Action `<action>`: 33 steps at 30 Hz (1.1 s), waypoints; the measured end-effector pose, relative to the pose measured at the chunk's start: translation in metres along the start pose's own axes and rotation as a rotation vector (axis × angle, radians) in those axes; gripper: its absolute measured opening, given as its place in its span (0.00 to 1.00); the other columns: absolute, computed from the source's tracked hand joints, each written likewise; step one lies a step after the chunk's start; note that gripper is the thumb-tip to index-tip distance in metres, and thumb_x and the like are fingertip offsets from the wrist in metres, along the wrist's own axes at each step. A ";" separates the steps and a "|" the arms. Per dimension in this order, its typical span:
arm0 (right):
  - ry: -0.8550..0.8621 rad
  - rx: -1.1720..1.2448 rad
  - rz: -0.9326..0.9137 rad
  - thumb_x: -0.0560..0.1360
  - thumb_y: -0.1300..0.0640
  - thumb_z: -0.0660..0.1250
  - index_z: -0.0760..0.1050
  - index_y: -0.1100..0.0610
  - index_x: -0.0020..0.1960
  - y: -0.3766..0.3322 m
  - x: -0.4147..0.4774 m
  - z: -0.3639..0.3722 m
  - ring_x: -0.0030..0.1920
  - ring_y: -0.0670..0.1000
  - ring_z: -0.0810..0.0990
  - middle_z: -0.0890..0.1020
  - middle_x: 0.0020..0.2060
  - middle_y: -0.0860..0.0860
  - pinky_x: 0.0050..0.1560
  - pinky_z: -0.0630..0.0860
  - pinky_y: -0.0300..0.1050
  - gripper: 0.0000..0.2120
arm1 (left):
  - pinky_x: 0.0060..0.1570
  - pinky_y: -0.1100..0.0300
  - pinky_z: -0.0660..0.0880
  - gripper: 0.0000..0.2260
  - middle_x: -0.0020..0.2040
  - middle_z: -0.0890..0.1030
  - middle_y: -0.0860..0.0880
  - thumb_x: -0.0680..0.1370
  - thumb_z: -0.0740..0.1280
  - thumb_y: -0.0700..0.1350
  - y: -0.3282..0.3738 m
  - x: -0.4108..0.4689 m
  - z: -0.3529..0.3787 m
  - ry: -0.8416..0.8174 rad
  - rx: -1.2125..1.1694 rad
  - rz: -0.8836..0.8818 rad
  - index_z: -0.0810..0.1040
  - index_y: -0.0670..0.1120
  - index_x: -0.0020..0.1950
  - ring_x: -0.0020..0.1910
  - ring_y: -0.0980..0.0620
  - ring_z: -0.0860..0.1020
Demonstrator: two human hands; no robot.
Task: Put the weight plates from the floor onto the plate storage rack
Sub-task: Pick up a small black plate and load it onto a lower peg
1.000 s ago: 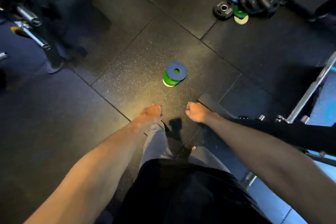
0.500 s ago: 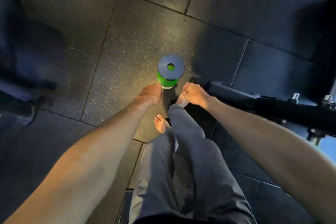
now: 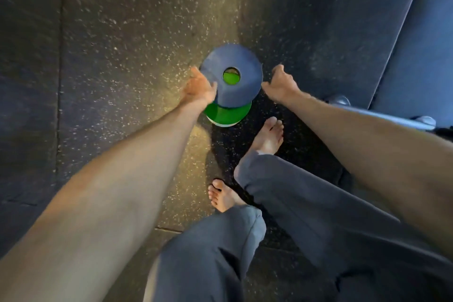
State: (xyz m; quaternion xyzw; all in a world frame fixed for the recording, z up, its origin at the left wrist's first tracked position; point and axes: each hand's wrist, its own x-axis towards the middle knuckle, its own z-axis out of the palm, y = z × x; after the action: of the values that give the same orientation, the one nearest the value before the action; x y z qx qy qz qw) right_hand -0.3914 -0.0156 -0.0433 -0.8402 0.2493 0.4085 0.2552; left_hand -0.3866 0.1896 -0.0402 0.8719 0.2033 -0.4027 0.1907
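Floor [image 3: 122, 56]: dark speckled rubber tiles with visible seams; it carries the plate stack and both of my bare feet.
My legs [image 3: 306, 216]: grey trousers, lower half of the view; right foot [image 3: 268, 136] ahead, just beside the stack; left foot [image 3: 224, 197] behind it.
My arms: both bare, reaching forward and down, one on each side of the stack.
Metal bar [image 3: 382, 115]: silver, lying at right behind my right forearm; partly hidden.
Blue plate [image 3: 232, 76]: top of the stack, round, with a centre hole; it sits offset from the plates under it, overhanging toward the far side. Green shows through the hole.
Green plate [image 3: 229, 111]: directly beneath the blue plate; only its near edge is exposed.
White plate [image 3: 220, 123]: lowest visible layer, a thin pale rim under the green plate, resting on the floor.
Left hand [image 3: 199, 88]: at the left rim of the blue plate, fingers [image 3: 196, 72] curled along the edge and touching it. I cannot tell whether the grip is closed; the underside is hidden.
Right hand [image 3: 282, 83]: at the right rim of the blue plate, thumb tip near the edge, fingers loosely curled, holding nothing.
Image condition: motion blur softens finger detail.
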 end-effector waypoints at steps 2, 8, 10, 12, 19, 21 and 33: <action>-0.015 0.047 0.018 0.78 0.49 0.66 0.55 0.62 0.75 0.005 0.027 0.013 0.60 0.64 0.78 0.75 0.64 0.62 0.55 0.80 0.59 0.34 | 0.65 0.48 0.68 0.35 0.71 0.70 0.37 0.80 0.63 0.56 0.009 0.020 0.012 0.027 -0.036 -0.041 0.52 0.39 0.77 0.69 0.37 0.71; -0.114 0.367 0.140 0.78 0.52 0.69 0.69 0.65 0.64 0.004 0.063 0.035 0.46 0.60 0.85 0.81 0.55 0.62 0.44 0.84 0.58 0.22 | 0.59 0.49 0.72 0.38 0.68 0.73 0.38 0.75 0.70 0.59 0.020 0.050 0.033 0.092 -0.009 -0.123 0.57 0.40 0.74 0.65 0.39 0.74; -0.120 0.406 0.148 0.77 0.52 0.70 0.74 0.65 0.59 0.004 0.061 0.037 0.44 0.60 0.86 0.83 0.51 0.62 0.43 0.84 0.56 0.18 | 0.59 0.49 0.73 0.39 0.68 0.74 0.39 0.74 0.71 0.59 0.021 0.050 0.032 0.109 0.006 -0.129 0.59 0.39 0.74 0.65 0.39 0.75; -0.112 0.453 0.162 0.78 0.53 0.69 0.74 0.65 0.57 0.004 0.053 0.033 0.44 0.61 0.85 0.83 0.51 0.63 0.41 0.85 0.56 0.16 | 0.59 0.50 0.72 0.40 0.67 0.74 0.39 0.73 0.72 0.59 0.025 0.045 0.027 0.127 0.028 -0.131 0.60 0.37 0.74 0.65 0.40 0.75; -0.096 0.562 0.180 0.79 0.56 0.68 0.76 0.63 0.51 -0.002 -0.046 -0.021 0.46 0.60 0.85 0.83 0.49 0.61 0.40 0.84 0.54 0.10 | 0.55 0.51 0.75 0.39 0.67 0.75 0.41 0.70 0.74 0.59 0.047 -0.041 -0.028 0.080 0.005 -0.110 0.66 0.38 0.71 0.64 0.40 0.76; -0.077 0.595 0.189 0.78 0.55 0.69 0.78 0.64 0.50 0.001 -0.087 -0.044 0.45 0.59 0.85 0.84 0.48 0.61 0.42 0.84 0.56 0.11 | 0.54 0.53 0.75 0.38 0.67 0.75 0.41 0.70 0.74 0.59 0.057 -0.082 -0.052 0.053 0.013 -0.092 0.67 0.37 0.70 0.63 0.40 0.76; 0.118 0.969 0.229 0.75 0.51 0.70 0.71 0.55 0.58 0.031 -0.402 -0.143 0.54 0.59 0.82 0.78 0.57 0.56 0.46 0.83 0.62 0.15 | 0.48 0.49 0.81 0.29 0.59 0.76 0.45 0.70 0.72 0.60 0.124 -0.371 -0.194 -0.260 0.210 0.063 0.72 0.44 0.64 0.54 0.40 0.79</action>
State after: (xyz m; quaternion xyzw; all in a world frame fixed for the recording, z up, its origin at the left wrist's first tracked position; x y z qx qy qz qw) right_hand -0.5488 -0.0450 0.3537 -0.6138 0.5148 0.2229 0.5554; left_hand -0.4221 0.1065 0.3869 0.8334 0.1063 -0.5251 0.1359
